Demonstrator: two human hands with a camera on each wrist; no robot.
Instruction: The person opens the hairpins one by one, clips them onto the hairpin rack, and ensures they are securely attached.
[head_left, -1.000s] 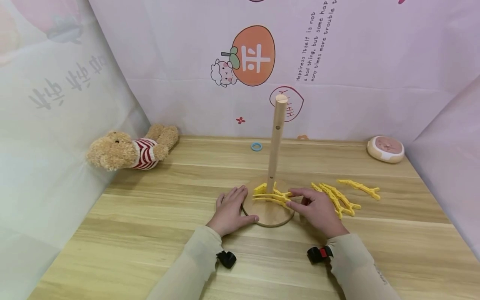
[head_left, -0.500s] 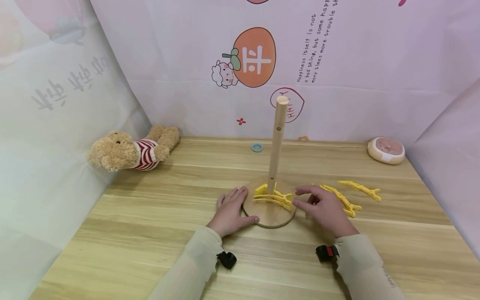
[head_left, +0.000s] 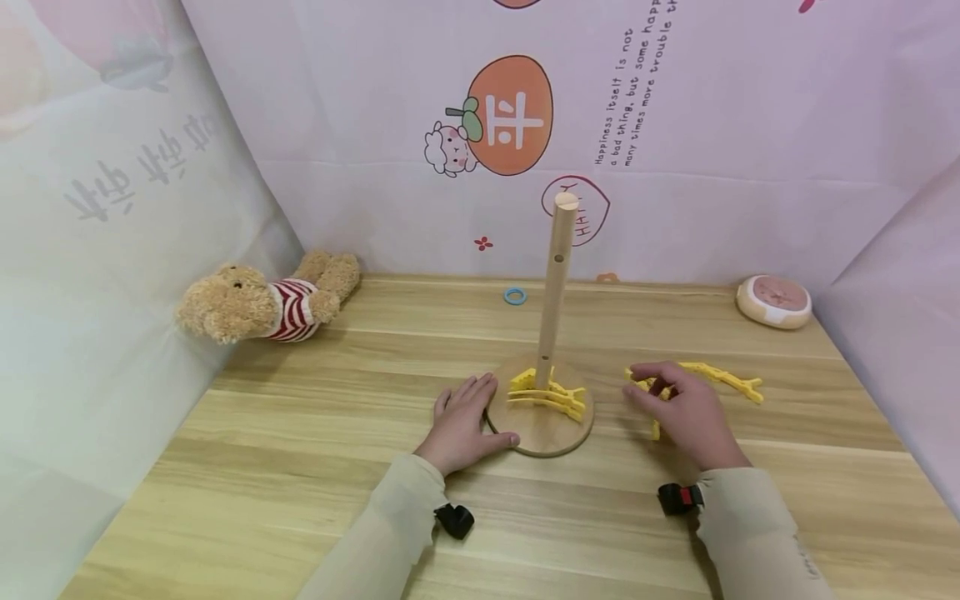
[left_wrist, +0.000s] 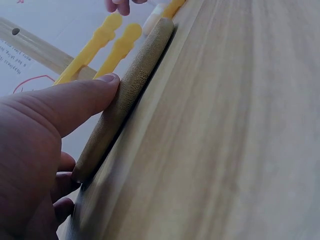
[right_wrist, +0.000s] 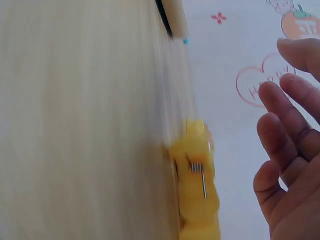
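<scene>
My left hand [head_left: 459,429] rests at the left rim of a round wooden base [head_left: 543,435], its thumb touching the edge in the left wrist view. Upright on that base stands a wooden post [head_left: 553,308] with small holes. Several yellow hair clips [head_left: 546,398] lie round the post's foot. To the right, my right hand [head_left: 693,417] hovers over more loose clips with fingers loosely bent and nothing between them. It partly hides those clips; one yellow hair clip [right_wrist: 197,185] shows its metal spring below the fingers in the right wrist view.
Another yellow clip [head_left: 735,382] lies farther right on the wood-grain table [head_left: 300,500]. A blue ring [head_left: 515,296] is behind the post. At the back left lies a teddy bear [head_left: 255,304]; a round pink-topped object [head_left: 776,302] sits at the back right. Printed cloth encloses the table.
My right hand has let go of the clip at the base and moved right, over the loose clips. My left hand has stayed at the base's rim.
</scene>
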